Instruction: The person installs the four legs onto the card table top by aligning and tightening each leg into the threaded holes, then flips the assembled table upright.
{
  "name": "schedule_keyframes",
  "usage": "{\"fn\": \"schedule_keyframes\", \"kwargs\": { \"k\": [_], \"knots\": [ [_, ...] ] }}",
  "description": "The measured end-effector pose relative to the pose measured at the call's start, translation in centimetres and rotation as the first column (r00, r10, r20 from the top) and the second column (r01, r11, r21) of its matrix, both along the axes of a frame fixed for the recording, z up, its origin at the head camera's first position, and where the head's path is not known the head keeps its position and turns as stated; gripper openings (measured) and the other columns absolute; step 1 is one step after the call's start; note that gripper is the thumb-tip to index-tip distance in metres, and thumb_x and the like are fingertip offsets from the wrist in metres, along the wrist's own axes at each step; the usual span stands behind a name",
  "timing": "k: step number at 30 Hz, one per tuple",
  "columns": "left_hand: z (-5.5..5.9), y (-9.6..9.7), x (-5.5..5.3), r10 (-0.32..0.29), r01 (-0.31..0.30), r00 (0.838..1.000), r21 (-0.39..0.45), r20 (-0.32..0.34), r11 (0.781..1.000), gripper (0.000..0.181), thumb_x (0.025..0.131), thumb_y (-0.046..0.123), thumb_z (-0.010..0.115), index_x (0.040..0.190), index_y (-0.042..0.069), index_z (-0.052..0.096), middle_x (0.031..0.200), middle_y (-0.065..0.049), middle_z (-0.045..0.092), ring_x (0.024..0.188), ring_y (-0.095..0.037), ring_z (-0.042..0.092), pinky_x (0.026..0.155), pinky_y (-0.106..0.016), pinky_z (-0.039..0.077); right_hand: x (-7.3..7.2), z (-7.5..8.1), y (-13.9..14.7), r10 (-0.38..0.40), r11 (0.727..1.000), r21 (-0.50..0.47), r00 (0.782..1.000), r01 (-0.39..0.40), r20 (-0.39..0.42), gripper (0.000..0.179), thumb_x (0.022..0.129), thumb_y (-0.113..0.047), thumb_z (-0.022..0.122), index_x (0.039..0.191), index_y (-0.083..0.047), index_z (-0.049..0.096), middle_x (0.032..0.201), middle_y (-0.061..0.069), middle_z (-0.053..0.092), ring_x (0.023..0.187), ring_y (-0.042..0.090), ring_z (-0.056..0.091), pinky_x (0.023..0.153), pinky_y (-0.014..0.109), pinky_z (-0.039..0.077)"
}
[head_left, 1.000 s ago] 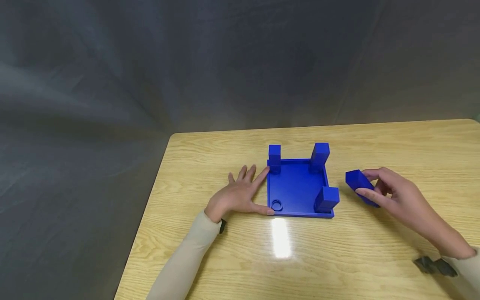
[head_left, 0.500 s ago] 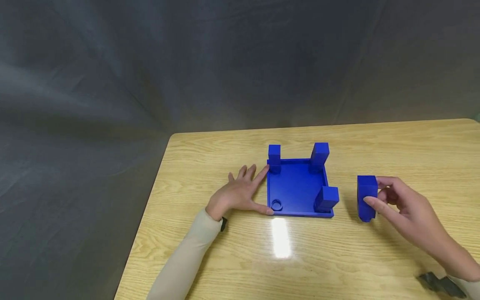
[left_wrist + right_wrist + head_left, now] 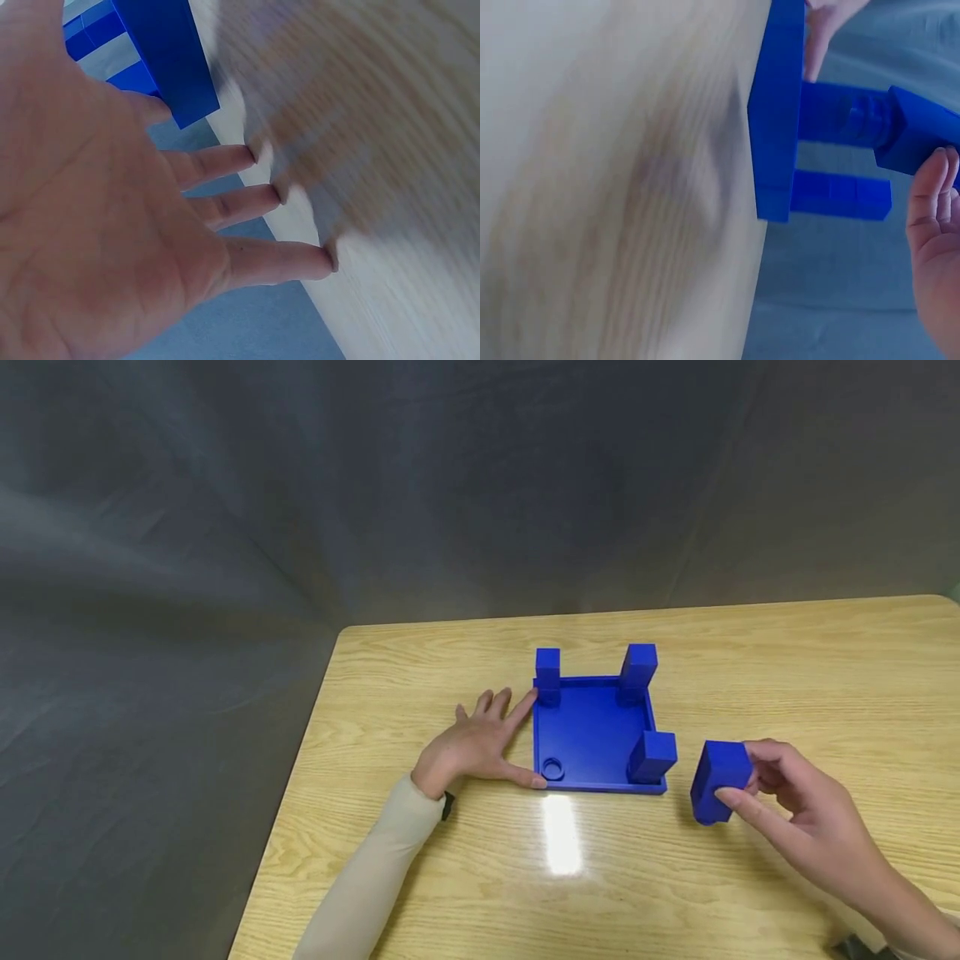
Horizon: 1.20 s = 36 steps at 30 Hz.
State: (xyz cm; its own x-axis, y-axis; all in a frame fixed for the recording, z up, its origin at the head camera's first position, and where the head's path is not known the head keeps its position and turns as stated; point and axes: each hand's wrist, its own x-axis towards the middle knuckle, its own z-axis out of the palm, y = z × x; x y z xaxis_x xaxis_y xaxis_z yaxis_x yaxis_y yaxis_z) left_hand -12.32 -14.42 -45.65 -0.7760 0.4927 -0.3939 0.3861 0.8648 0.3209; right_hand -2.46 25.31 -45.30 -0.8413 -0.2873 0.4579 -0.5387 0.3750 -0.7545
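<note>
A square blue tray-like base (image 3: pixel 592 735) with a low rim lies on the table, and blue rectangular posts stand at three of its corners. At its near left corner shows a small round socket (image 3: pixel 552 769). My left hand (image 3: pixel 480 747) is spread along the base's left side, forefinger and thumb touching its two left corners. To the right of the base, my right hand (image 3: pixel 802 810) pinches a loose blue post (image 3: pixel 722 781) between thumb and fingers, held upright above the table. A round threaded-looking peg (image 3: pixel 870 120) projects from that post's lower end in the right wrist view.
The posts on the base are a far left one (image 3: pixel 548 670), a far right one (image 3: pixel 638 668) and a near right one (image 3: pixel 652 756), which stands between the base's socket and my right hand. A dark curtain (image 3: pixel 525 485) hangs behind the wooden table (image 3: pixel 420 668).
My right hand has turned the loose post from tilted to upright, peg end down, and brought it nearer the front edge and slightly left. My left hand has stayed on the base.
</note>
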Motion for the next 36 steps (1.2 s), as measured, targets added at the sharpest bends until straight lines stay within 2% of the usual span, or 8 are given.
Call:
{"fn": "schedule_keyframes", "kwargs": {
  "k": [3, 7, 11, 19, 24, 29, 36],
  "knots": [
    [0.1, 0.0, 0.0, 0.003, -0.003, 1.0, -0.009, 0.006, 1.0, 0.136, 0.083, 0.084, 0.075, 0.175, 0.035, -0.012, 0.181, -0.019, 0.004, 0.164, -0.047, 0.006, 0.116, -0.085, 0.015, 0.3, -0.3, -0.5, 0.029, 0.999, -0.042, 0.999, -0.03, -0.023, 0.051, 0.08, 0.027, 0.079, 0.125, 0.009, 0.065, 0.095, -0.001, 0.068, 0.083, 0.007, 0.061, 0.073, 0.015, 0.052],
    [0.3, 0.1, -0.1, 0.002, -0.001, 1.0, -0.023, 0.013, 1.0, 0.137, 0.082, 0.085, 0.075, 0.175, 0.034, -0.012, 0.181, -0.02, 0.002, 0.164, -0.047, 0.006, 0.116, -0.084, 0.016, 0.4, -0.7, -1.4, 0.084, 0.991, -0.097, 0.994, -0.09, -0.068, 0.043, 0.086, 0.015, 0.085, 0.124, 0.011, 0.066, 0.098, 0.003, 0.071, 0.084, 0.008, 0.063, 0.074, 0.015, 0.053],
    [0.3, 0.1, -0.2, -0.009, 0.01, 1.0, -0.036, 0.016, 0.999, 0.137, 0.082, 0.086, 0.074, 0.175, 0.034, -0.014, 0.181, -0.02, 0.002, 0.164, -0.048, 0.007, 0.116, -0.084, 0.018, 0.4, -0.8, -2.4, 0.122, 0.985, -0.113, 0.989, -0.131, -0.077, 0.041, 0.088, 0.008, 0.088, 0.123, 0.01, 0.066, 0.099, 0.002, 0.072, 0.084, 0.008, 0.065, 0.076, 0.016, 0.053],
    [0.4, 0.1, -0.5, -0.018, 0.02, 0.999, -0.043, 0.044, 0.999, 0.137, 0.084, 0.085, 0.074, 0.174, 0.034, -0.016, 0.181, -0.02, 0.0, 0.165, -0.046, 0.005, 0.117, -0.083, 0.017, 0.9, -0.1, -4.5, 0.133, 0.99, -0.054, 0.991, -0.133, -0.016, 0.059, 0.074, 0.021, 0.088, 0.125, 0.0, 0.067, 0.095, -0.006, 0.07, 0.083, 0.006, 0.064, 0.077, 0.017, 0.054],
    [0.6, 0.2, -0.6, -0.017, 0.019, 0.999, -0.051, 0.043, 0.999, 0.138, 0.083, 0.085, 0.074, 0.174, 0.033, -0.017, 0.181, -0.02, 0.0, 0.165, -0.047, 0.005, 0.117, -0.083, 0.017, 0.7, 0.0, -5.6, 0.144, 0.987, -0.066, 0.989, -0.145, -0.019, 0.065, 0.068, 0.026, 0.087, 0.125, 0.001, 0.068, 0.094, -0.004, 0.071, 0.082, 0.006, 0.065, 0.078, 0.017, 0.055],
    [0.6, 0.3, -0.7, -0.015, 0.018, 0.999, -0.058, 0.045, 0.998, 0.139, 0.083, 0.085, 0.074, 0.174, 0.033, -0.017, 0.181, -0.02, 0.0, 0.164, -0.047, 0.004, 0.117, -0.084, 0.018, 0.5, -0.1, -6.5, 0.149, 0.986, -0.08, 0.989, -0.147, 0.022, 0.064, 0.069, 0.028, 0.086, 0.123, 0.0, 0.068, 0.095, -0.005, 0.073, 0.081, 0.007, 0.067, 0.077, 0.018, 0.056],
    [0.5, 0.4, -0.8, -0.008, 0.011, 0.999, -0.064, 0.054, 0.998, 0.139, 0.083, 0.085, 0.075, 0.174, 0.033, -0.017, 0.181, -0.02, 0.0, 0.164, -0.047, 0.003, 0.116, -0.084, 0.017, 0.3, -0.6, -8.4, 0.163, 0.984, -0.073, 0.987, -0.163, -0.007, 0.059, 0.077, 0.017, 0.09, 0.127, -0.006, 0.067, 0.094, -0.009, 0.071, 0.079, 0.006, 0.067, 0.073, 0.017, 0.055]
  ]
}}
